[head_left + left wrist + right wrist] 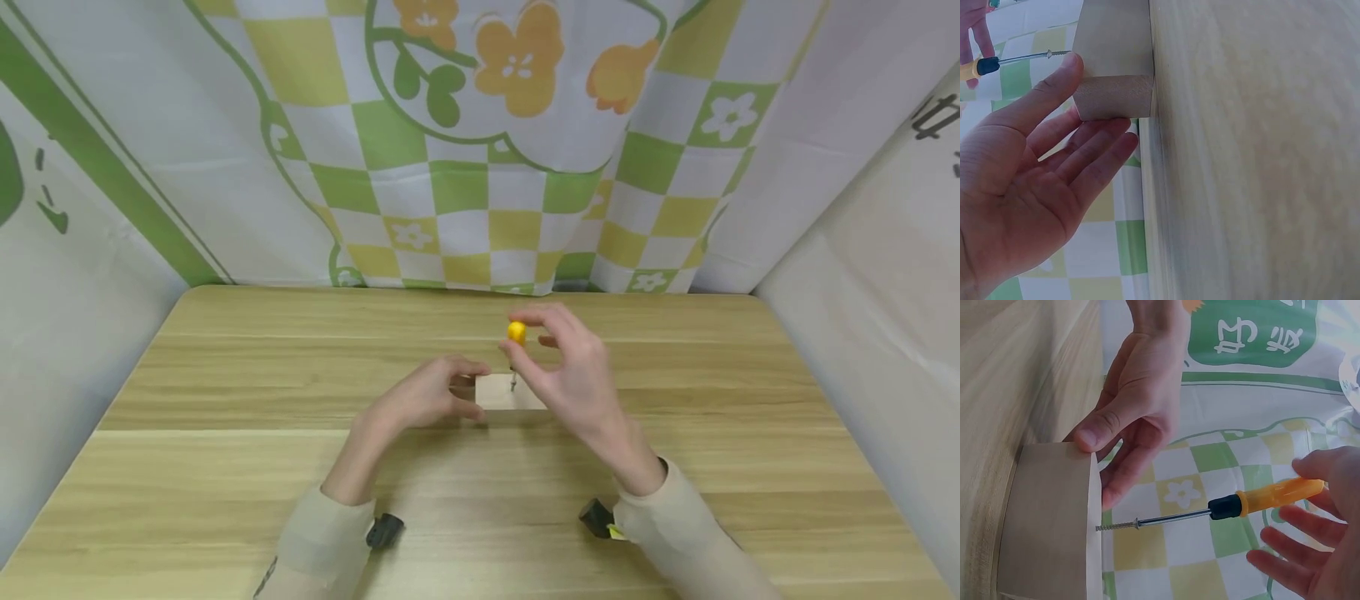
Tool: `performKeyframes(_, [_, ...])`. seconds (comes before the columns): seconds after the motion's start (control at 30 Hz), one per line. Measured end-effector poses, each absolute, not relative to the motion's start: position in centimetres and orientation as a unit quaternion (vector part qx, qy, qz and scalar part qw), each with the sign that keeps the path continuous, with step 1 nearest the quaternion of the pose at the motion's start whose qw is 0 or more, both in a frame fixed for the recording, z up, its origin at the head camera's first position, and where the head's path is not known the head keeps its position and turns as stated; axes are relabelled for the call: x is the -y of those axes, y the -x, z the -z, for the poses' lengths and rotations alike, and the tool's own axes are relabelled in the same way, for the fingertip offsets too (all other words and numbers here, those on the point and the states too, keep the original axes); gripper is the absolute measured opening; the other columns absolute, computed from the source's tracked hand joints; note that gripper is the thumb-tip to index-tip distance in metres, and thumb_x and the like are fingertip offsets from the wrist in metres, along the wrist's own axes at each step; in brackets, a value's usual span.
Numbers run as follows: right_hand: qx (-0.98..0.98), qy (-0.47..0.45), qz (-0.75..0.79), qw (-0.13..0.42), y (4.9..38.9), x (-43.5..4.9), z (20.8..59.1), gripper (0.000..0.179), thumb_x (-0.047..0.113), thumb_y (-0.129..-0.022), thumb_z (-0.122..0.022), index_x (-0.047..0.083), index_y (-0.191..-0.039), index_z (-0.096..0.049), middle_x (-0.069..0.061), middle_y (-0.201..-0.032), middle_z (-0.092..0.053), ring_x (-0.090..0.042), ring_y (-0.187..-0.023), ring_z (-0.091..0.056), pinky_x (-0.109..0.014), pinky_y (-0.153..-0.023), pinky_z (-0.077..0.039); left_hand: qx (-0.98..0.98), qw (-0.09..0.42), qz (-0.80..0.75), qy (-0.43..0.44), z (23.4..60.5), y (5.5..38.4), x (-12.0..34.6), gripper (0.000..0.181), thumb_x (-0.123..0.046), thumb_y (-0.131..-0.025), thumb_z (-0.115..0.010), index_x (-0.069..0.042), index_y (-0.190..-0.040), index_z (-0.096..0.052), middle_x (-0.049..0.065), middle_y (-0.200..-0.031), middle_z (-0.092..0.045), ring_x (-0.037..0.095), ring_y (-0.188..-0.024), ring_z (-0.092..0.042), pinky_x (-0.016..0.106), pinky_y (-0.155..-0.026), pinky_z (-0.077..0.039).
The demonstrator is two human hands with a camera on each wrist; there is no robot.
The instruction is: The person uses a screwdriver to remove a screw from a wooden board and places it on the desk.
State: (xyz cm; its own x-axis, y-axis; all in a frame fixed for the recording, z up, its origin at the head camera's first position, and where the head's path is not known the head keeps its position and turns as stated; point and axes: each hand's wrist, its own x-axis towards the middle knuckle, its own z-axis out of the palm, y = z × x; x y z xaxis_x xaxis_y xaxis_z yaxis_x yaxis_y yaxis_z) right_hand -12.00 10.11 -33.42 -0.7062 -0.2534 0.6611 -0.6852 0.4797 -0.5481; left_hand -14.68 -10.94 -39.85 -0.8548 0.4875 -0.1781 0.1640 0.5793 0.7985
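Observation:
A pale wooden block (492,398) lies on the table under both hands. My left hand (429,392) grips its left end, thumb on the near side and fingers on the far side. From the block's top rises a threaded screw (1117,525), its tip at the wood. The shaft of a screwdriver (1279,494) with a yellow handle and black collar meets the screw head and stands nearly upright. My right hand (579,371) pinches the top of that handle between thumb and index finger, the other fingers spread loosely. Part of the block's right side is hidden behind the right hand in the head view.
The wood-grain table (225,483) reaches a back edge beyond the hands. A checkered floral cloth (457,192) hangs behind it, and white printed sheets (885,275) flank both sides. Small black devices (597,518) sit at the wrists.

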Motion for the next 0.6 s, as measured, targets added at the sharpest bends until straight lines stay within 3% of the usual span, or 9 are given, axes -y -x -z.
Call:
performKeyframes(0.1, [0.822, -0.277, -0.414, 0.276, 11.96, -10.06, 33.32, 0.027, 0.014, -0.083, -0.081, 0.005, -0.106, -0.071, -0.006, -0.097, -0.068, -0.018, -0.084, -0.069, -0.029, -0.064, -0.062, -0.866, 0.192, -0.420, -0.193, 39.83, 14.68, 10.97, 0.065, -0.020, -0.080, -0.083, -0.007, -0.138, -0.058, 0.010, -0.139, -0.060, 0.027, -0.123, -0.061, 0.043, -0.107, -0.048])
performKeyframes(0.23, [0.817, -0.279, -0.414, 0.288, 12.17, -10.10, 33.27, 0.026, 0.009, -0.083, -0.080, 0.005, -0.107, -0.073, -0.006, -0.091, -0.066, -0.016, -0.077, -0.069, -0.025, -0.056, -0.059, -0.865, 0.192, -0.422, -0.190, 39.87, 14.70, 10.94, 0.065, -0.019, -0.080, -0.083, -0.006, -0.138, -0.058, 0.011, -0.138, -0.060, 0.027, -0.123, -0.062, 0.043, -0.107, -0.049])
performKeyframes(0.6, [0.803, -0.304, -0.437, 0.268, 12.80, -11.02, 33.00, 0.029, 0.001, -0.080, -0.080, 0.001, -0.108, -0.070, -0.009, -0.095, -0.075, -0.020, -0.083, -0.072, -0.022, -0.060, -0.059, -0.866, 0.195, -0.420, -0.188, 39.93, 14.79, 10.88, 0.066, -0.020, -0.080, -0.084, -0.006, -0.138, -0.058, 0.011, -0.139, -0.060, 0.026, -0.123, -0.061, 0.043, -0.107, -0.049])
